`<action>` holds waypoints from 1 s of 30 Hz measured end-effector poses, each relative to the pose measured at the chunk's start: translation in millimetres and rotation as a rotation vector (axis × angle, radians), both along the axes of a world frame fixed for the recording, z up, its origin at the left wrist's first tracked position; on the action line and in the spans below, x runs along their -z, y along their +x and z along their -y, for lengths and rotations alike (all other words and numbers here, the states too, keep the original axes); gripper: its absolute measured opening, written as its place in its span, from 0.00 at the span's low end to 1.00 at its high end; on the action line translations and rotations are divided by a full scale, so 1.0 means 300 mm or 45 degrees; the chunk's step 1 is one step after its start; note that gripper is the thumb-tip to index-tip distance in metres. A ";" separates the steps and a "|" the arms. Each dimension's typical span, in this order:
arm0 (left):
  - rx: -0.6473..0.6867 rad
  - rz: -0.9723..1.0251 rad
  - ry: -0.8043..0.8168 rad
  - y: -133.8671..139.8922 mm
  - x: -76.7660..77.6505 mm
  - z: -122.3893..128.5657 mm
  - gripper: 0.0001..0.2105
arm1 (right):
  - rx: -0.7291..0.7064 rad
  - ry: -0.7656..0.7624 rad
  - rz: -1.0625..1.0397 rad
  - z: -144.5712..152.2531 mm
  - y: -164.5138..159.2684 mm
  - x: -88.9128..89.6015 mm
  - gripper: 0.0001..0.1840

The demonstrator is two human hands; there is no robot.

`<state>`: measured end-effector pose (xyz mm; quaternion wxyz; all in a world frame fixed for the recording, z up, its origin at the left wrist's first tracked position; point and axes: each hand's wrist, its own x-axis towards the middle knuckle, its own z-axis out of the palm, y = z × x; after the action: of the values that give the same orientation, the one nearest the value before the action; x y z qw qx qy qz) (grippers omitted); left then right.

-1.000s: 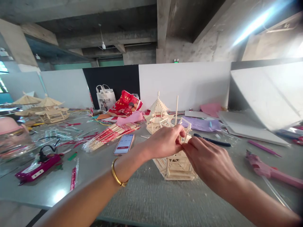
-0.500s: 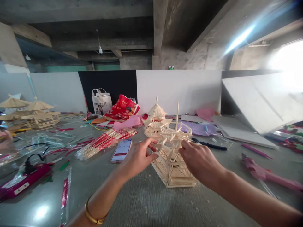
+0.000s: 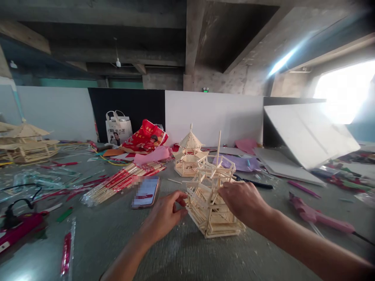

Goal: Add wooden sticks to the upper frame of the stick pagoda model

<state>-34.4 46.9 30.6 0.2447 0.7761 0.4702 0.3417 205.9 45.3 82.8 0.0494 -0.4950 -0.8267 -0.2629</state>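
One grey table [image 3: 108,234] spans the view, littered with scraps; behind it run a pale panel [image 3: 52,113], a black panel [image 3: 129,101] and a white panel [image 3: 213,117] beneath concrete beams, with a bright window [image 3: 345,91] at far right.

At far left sit roofed stick models [image 3: 27,144], with a magenta power strip [image 3: 23,230] nearer. Next come a bundle of sticks [image 3: 123,181] and a phone [image 3: 146,192]. The left hand [image 3: 164,216] is loosely curled, thumb and forefinger apart, beside the unroofed stick model [image 3: 212,226], which stands on the table at centre, overlapping a roofed pagoda [image 3: 190,142] behind. The right hand [image 3: 244,201] bends its fingers at the model's right side, covering part of it; whether they grip anything cannot be told. Beyond lie dark-handled pliers [image 3: 259,184], then a pink glue gun [image 3: 319,216].
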 end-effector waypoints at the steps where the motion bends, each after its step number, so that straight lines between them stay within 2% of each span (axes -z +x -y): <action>1: -0.009 0.010 -0.012 -0.001 0.006 -0.004 0.13 | 0.014 -0.014 -0.007 -0.003 0.001 0.000 0.12; 10: -0.035 -0.014 -0.047 -0.003 0.044 -0.017 0.11 | 0.064 -0.094 -0.022 0.000 -0.008 -0.024 0.09; 17: -0.065 -0.048 -0.056 -0.004 0.064 -0.020 0.12 | 0.001 -0.068 -0.059 -0.015 0.019 -0.013 0.10; 30: 0.001 -0.029 -0.100 0.007 0.086 -0.011 0.12 | -0.108 -0.051 -0.066 -0.036 0.055 0.008 0.10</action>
<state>-32.2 50.1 4.9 0.2697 0.7700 0.4856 0.3141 222.5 56.2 80.4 0.0719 -0.4672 -0.8504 -0.2309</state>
